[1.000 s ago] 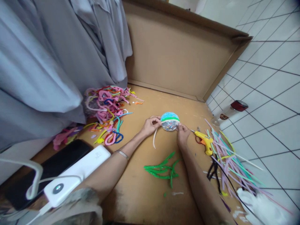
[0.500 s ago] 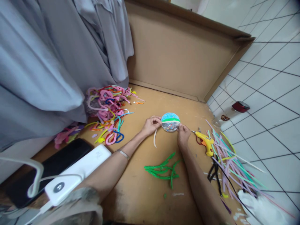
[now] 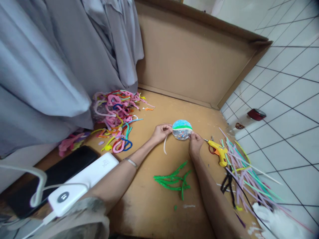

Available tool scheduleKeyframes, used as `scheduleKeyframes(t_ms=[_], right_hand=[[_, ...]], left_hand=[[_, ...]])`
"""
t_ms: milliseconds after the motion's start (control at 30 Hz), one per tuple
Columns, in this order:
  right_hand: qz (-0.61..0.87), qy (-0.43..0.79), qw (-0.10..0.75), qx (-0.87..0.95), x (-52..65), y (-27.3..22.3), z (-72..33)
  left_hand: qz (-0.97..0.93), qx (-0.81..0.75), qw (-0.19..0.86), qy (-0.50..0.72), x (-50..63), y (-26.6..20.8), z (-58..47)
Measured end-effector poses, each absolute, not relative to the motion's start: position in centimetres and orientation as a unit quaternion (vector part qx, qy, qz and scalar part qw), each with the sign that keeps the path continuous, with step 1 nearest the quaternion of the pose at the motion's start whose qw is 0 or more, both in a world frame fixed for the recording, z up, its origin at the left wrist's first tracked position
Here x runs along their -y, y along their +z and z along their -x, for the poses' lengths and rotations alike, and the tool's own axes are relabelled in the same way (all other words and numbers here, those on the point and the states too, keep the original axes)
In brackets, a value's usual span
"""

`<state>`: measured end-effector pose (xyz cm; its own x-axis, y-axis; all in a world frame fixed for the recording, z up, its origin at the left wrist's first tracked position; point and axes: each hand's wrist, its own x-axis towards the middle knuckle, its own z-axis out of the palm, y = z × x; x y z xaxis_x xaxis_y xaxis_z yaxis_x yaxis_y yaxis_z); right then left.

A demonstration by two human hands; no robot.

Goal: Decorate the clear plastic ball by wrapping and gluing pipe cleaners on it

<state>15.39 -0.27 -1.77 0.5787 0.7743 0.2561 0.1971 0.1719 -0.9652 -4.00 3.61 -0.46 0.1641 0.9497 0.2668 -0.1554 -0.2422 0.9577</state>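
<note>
A round disc [image 3: 182, 134] is held up over the brown table, blue on top, with a green band and a cream strip across its middle and a speckled grey lower part. My left hand [image 3: 161, 132] pinches a cream pipe cleaner [image 3: 164, 145] at the disc's left edge; its loose end hangs below the fingers. On the other side, my right hand [image 3: 196, 142] grips the disc's lower right edge between thumb and fingers. Nearer to me, several green pipe cleaner pieces [image 3: 171, 181] lie on the table between my forearms.
A yellow glue gun [image 3: 218, 152] lies right of my right hand, beside loose pipe cleaners [image 3: 245, 176]. Tangled pink pipe cleaners [image 3: 114, 106] are heaped at left. A white power bank [image 3: 82, 182] and black phone [image 3: 50, 181] lie near my left arm. A cardboard panel [image 3: 191, 56] stands behind.
Both hands and the disc keep nearly the same pose. The whole view has shifted very slightly; nothing has been taken up or let go.
</note>
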Motion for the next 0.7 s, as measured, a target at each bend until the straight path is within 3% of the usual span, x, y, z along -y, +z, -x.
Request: scheduleKeyframes(t_ms=[700], right_hand=[[0.587, 0.210, 0.677, 0.391, 1.4, -0.2, -13.2]], left_hand=[[-0.558, -0.373, 0.518, 0.531, -4.4, -1.0, 4.6]])
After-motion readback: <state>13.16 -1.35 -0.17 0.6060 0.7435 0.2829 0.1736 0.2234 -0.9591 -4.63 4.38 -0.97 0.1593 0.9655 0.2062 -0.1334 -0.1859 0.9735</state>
